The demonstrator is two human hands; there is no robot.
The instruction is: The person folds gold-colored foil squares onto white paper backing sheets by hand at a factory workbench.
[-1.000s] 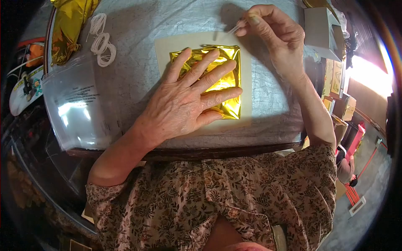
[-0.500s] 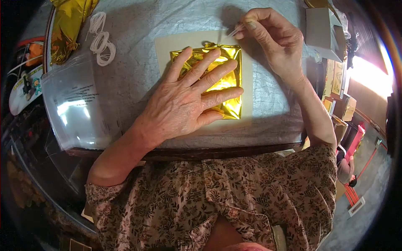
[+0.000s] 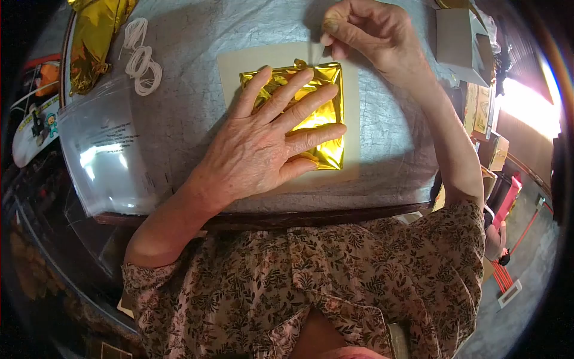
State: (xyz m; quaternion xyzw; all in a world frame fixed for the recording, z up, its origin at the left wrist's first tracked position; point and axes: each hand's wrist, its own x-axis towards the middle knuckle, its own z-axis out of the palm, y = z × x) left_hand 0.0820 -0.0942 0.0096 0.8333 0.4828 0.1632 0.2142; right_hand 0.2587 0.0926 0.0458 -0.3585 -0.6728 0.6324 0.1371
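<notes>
My left hand [image 3: 251,140] lies flat with its fingers spread over a folded piece of gold foil [image 3: 333,113], pressing on it. The shiny foil forms a near-square packet, and a small crumpled tab [image 3: 300,63] sticks out of its top edge. Under the foil is a beige card or sheet [image 3: 232,66], which shows as a border around it. Beyond the packet's upper right corner, my right hand [image 3: 373,33] pinches thumb against fingers. A thin clear strip [image 3: 315,52] extends from those fingertips down toward the foil's top edge.
Coils of white cord [image 3: 142,63] lie at the upper left, near more crumpled gold foil [image 3: 95,42]. Clear plastic bags [image 3: 107,155] with printed text cover the table's left side. At the upper right stands a grey-white box [image 3: 459,45]. Another person [image 3: 496,239] is at far right.
My right hand has moved left and slightly up, bringing the clear strip closer to the tab at the foil's top edge. My left hand stays spread on the foil.
</notes>
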